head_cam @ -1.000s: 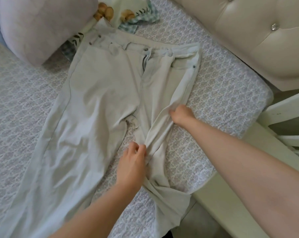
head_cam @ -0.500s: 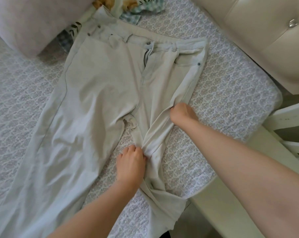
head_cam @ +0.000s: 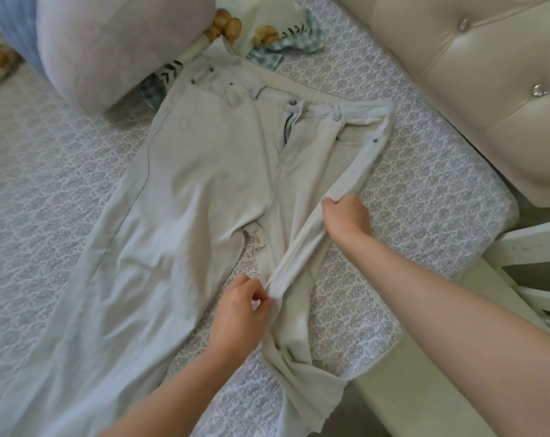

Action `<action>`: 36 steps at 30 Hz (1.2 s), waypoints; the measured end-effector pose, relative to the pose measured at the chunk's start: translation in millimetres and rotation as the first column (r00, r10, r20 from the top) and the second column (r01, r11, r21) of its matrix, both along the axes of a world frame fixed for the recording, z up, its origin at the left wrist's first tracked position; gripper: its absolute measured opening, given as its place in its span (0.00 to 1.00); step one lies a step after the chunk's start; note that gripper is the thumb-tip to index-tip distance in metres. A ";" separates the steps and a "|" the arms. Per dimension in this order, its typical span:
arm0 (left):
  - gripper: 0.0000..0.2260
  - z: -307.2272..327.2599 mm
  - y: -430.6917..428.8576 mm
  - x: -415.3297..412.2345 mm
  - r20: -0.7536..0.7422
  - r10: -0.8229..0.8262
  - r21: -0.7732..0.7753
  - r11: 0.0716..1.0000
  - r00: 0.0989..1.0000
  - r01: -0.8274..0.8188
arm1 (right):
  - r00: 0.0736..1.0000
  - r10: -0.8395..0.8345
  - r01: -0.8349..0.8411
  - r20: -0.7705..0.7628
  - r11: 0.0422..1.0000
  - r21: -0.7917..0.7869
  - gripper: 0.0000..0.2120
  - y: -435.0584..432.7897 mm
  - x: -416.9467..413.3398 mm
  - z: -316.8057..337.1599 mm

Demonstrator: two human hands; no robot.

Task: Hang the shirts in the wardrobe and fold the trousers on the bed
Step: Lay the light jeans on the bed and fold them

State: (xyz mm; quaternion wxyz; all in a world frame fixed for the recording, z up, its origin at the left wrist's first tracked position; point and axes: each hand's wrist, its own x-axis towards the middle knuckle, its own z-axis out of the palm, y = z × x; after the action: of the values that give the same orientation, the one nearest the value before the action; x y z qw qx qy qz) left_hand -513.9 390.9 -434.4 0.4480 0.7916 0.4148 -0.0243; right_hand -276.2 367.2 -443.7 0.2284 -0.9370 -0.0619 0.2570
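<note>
Trousers (head_cam: 204, 184): spread front up on bed (head_cam: 425, 184), waistband end just beside headboard (head_cam: 456, 74), legs running away from it.
Material: judged light, limp woven cloth; no stiffness, easily creased, little slip on the patterned sheet.
Left hand (head_cam: 239, 313): pinching the rolled outer seam of one leg, at the point farther from headboard.
Right hand (head_cam: 346, 217): clenched round the same seam, nearer headboard, below the pocket.
Hold: best taken at seams or waistband, two points well apart, fold line kept taut.
Edges: hem of held leg hanging off the mattress beside bed frame (head_cam: 409, 373), far from headboard; risk of drag.
Room: bare sheet between trousers and headboard; pillow (head_cam: 115, 42) near the waistband corner farthest from headboard.
</note>
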 end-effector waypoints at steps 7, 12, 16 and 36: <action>0.10 48.5 37.2 -13.6 0.117 0.145 -0.294 0.950 0.982 -0.105 | 0.980 0.116 -0.148 0.164 0.969 0.199 0.17 74.3 -5.7 50.0; 0.07 70.1 65.1 -36.8 0.097 0.480 -0.710 0.648 0.872 -0.278 | 0.922 0.231 -0.317 0.311 0.911 0.263 0.16 135.4 -38.5 68.1; 0.05 85.1 107.8 -68.9 0.052 0.727 -0.869 0.370 0.684 -0.328 | 0.893 0.302 -0.403 0.335 0.866 0.295 0.15 192.1 -69.7 71.4; 0.08 -33.2 224.1 -148.9 -0.227 0.546 -0.384 0.711 0.807 -0.589 | 0.430 0.894 -0.746 0.121 0.428 -0.510 0.20 339.1 -25.1 4.8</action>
State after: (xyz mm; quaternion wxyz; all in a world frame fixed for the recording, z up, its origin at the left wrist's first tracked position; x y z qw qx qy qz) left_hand -662.9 615.0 -467.6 0.5783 0.5024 0.6426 -0.0160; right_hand -301.4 706.2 -439.0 -0.1337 -0.8338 -0.5117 0.1585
